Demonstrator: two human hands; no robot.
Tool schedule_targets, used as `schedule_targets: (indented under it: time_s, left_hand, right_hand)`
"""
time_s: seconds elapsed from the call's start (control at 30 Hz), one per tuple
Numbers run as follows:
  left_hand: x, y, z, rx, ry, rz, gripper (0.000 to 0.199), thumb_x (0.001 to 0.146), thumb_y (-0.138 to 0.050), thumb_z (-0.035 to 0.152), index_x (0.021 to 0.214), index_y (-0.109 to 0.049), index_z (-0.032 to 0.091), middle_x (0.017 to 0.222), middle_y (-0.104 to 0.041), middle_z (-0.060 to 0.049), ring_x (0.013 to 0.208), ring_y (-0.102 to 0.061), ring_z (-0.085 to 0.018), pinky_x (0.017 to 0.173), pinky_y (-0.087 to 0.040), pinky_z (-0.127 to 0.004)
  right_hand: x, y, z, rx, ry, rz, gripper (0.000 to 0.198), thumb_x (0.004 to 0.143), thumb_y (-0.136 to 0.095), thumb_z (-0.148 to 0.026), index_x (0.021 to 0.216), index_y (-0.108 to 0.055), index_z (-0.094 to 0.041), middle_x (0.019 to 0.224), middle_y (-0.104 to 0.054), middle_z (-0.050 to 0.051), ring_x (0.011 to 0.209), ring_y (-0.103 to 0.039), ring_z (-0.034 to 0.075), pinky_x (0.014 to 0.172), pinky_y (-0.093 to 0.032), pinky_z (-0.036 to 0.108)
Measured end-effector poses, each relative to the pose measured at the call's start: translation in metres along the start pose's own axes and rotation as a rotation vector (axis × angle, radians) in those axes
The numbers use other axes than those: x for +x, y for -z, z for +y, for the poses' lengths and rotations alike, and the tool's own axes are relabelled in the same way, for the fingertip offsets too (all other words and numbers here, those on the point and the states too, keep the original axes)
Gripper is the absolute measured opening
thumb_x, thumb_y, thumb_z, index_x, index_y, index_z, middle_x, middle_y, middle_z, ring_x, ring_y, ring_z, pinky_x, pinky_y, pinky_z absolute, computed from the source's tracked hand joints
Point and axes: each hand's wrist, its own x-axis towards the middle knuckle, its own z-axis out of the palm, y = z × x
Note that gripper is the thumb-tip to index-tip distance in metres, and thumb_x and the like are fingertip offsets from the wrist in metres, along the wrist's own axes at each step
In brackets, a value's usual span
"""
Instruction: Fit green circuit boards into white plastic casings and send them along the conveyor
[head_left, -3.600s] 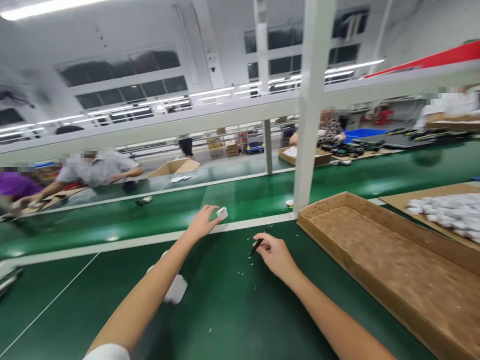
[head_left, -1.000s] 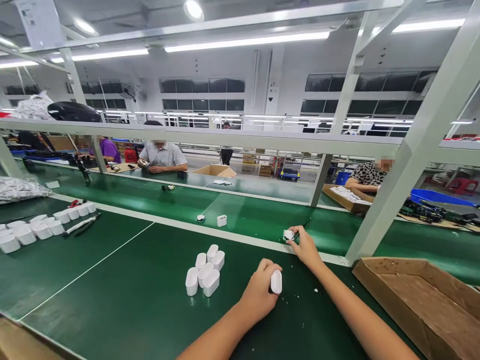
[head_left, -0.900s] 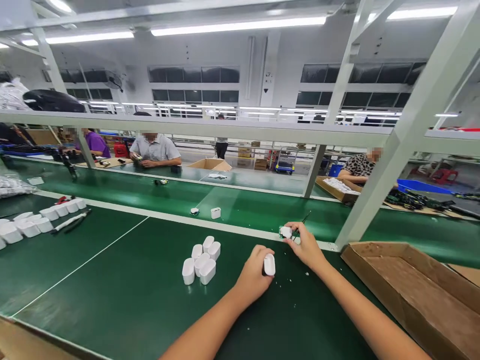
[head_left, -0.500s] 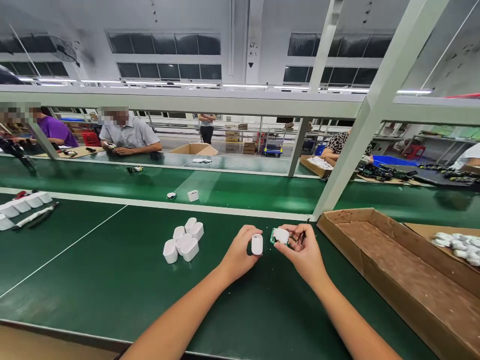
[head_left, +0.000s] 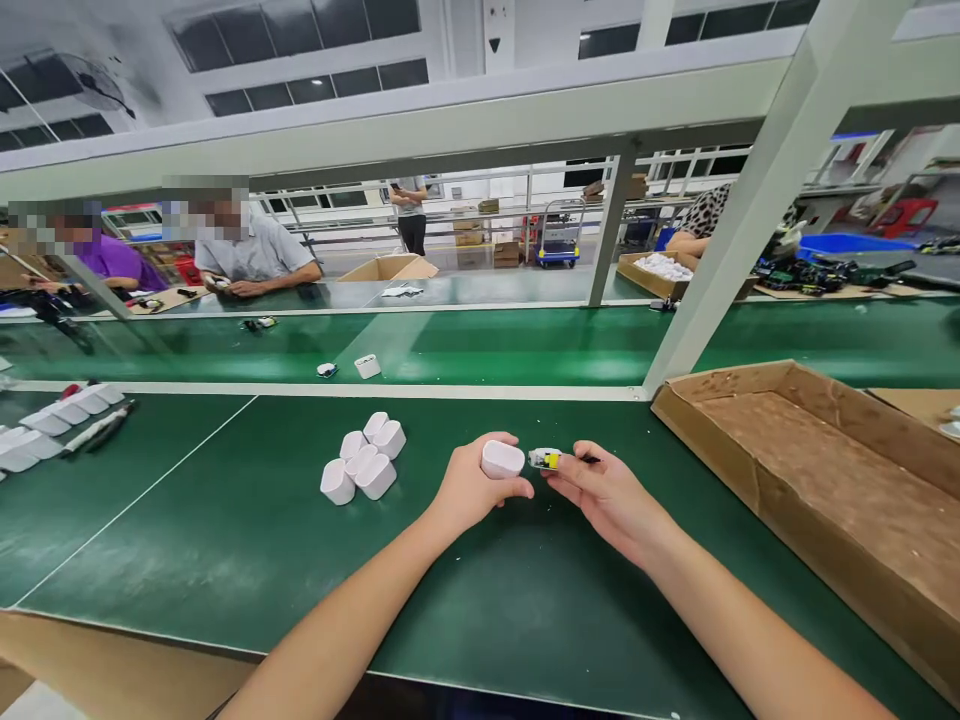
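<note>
At the frame's centre, a white casing (head_left: 502,459) is gripped by the left hand (head_left: 474,489), while a small circuit part (head_left: 545,459) is pinched by the right hand (head_left: 609,495).

A long green table (head_left: 225,540) fills the front of a big work hall. Behind it runs a shiny green belt (head_left: 487,345). A pale metal frame (head_left: 757,190) stands over the table, with a slanted post and a long bar on top. Dark windows (head_left: 300,30) sit high on the white wall. Far back stand brown boxes (head_left: 390,268) and a blue cart (head_left: 559,235)
</note>
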Motion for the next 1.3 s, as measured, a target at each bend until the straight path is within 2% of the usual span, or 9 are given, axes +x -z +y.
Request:
schedule_targets:
  time_s: [0.2, 0.33, 0.47, 0.57, 0.67, 0.8, 1.0, 1.13, 1.3]
  left_hand:
    - [-0.003, -0.004, 0.004, -0.196, 0.046, -0.066, 0.034, 0.061, -0.077, 0.032, 0.082, -0.056, 0.016, 0.070, -0.061, 0.001, 0.058, -0.062, -0.013, 0.046, -0.043, -0.020]
    - [-0.005, -0.005, -0.001, -0.228, 0.021, -0.080, 0.042, 0.065, -0.074, 0.032, 0.100, -0.055, 0.019, 0.075, -0.058, 0.003, 0.058, -0.058, -0.010, 0.049, -0.043, -0.020]
    - [-0.006, -0.008, -0.005, -0.153, -0.022, -0.142, 0.045, 0.060, -0.079, 0.025, 0.099, -0.059, 0.018, 0.089, -0.062, 0.000, 0.068, -0.054, -0.009, 0.061, -0.042, -0.020]
    - [-0.008, -0.014, -0.007, -0.204, 0.003, -0.228, 0.044, 0.056, -0.082, 0.026, 0.093, -0.060, 0.016, 0.084, -0.063, 0.001, 0.071, -0.054, -0.010, 0.065, -0.041, -0.021]
    - [-0.009, -0.017, -0.010, -0.293, 0.078, -0.280, 0.046, 0.056, -0.083, 0.031, 0.092, -0.059, 0.014, 0.073, -0.061, 0.001, 0.064, -0.054, -0.010, 0.060, -0.041, -0.021]
    - [-0.007, -0.015, -0.012, -0.411, 0.170, -0.250, 0.047, 0.061, -0.080, 0.038, 0.094, -0.058, 0.013, 0.064, -0.058, 0.002, 0.054, -0.053, -0.009, 0.051, -0.039, -0.021]
    - [-0.004, -0.008, -0.010, -0.674, 0.207, -0.311, 0.052, 0.053, -0.086, 0.034, 0.093, -0.060, 0.014, 0.071, -0.061, -0.001, 0.056, -0.056, -0.010, 0.052, -0.040, -0.022]
    - [-0.006, -0.009, -0.009, -0.654, 0.222, -0.413, 0.057, 0.051, -0.087, 0.035, 0.097, -0.061, 0.014, 0.073, -0.059, -0.002, 0.058, -0.053, -0.009, 0.050, -0.036, -0.021]
    - [-0.010, -0.010, -0.007, -0.601, 0.148, -0.390, 0.068, 0.048, -0.088, 0.038, 0.107, -0.057, 0.022, 0.083, -0.054, 0.001, 0.065, -0.048, -0.008, 0.055, -0.036, -0.019]
  right_hand:
    - [-0.002, -0.001, -0.003, -0.068, 0.118, 0.037, 0.051, 0.048, -0.089, -0.028, 0.070, -0.043, -0.021, 0.079, -0.070, -0.003, 0.080, -0.064, 0.014, 0.077, -0.048, 0.028]
    - [-0.004, -0.003, -0.007, -0.130, 0.191, 0.012, 0.052, 0.050, -0.088, -0.034, 0.071, -0.042, -0.021, 0.083, -0.072, -0.001, 0.083, -0.066, 0.017, 0.081, -0.050, 0.032]
    - [-0.005, -0.004, -0.007, -0.236, 0.214, 0.074, 0.048, 0.057, -0.082, -0.045, 0.069, -0.042, -0.021, 0.088, -0.072, 0.001, 0.056, -0.063, 0.012, 0.055, -0.053, 0.025]
    - [-0.003, -0.003, -0.002, -0.334, 0.223, 0.095, 0.043, 0.061, -0.079, -0.047, 0.067, -0.045, -0.020, 0.084, -0.072, 0.001, 0.039, -0.052, 0.006, 0.036, -0.043, 0.020]
    - [0.000, 0.000, 0.002, -0.366, 0.227, 0.074, 0.035, 0.063, -0.078, -0.045, 0.070, -0.056, -0.019, 0.072, -0.069, 0.000, 0.035, -0.047, 0.005, 0.031, -0.037, 0.018]
    - [-0.002, 0.000, 0.000, -0.283, 0.192, -0.014, 0.032, 0.062, -0.080, -0.041, 0.079, -0.063, -0.019, 0.068, -0.068, -0.001, 0.045, -0.057, 0.009, 0.045, -0.049, 0.021]
    - [-0.008, -0.003, -0.003, -0.218, 0.181, -0.201, 0.037, 0.059, -0.083, -0.026, 0.090, -0.063, -0.025, 0.106, -0.070, 0.003, 0.054, -0.059, 0.008, 0.049, -0.049, 0.022]
    - [-0.008, -0.002, -0.003, -0.319, 0.294, -0.254, 0.037, 0.060, -0.083, -0.029, 0.090, -0.062, -0.024, 0.103, -0.070, 0.005, 0.096, -0.064, 0.021, 0.075, -0.054, 0.032]
    - [-0.008, 0.001, -0.006, -0.331, 0.402, -0.231, 0.040, 0.058, -0.084, -0.027, 0.085, -0.056, -0.025, 0.094, -0.067, 0.002, 0.095, -0.063, 0.021, 0.076, -0.055, 0.034]
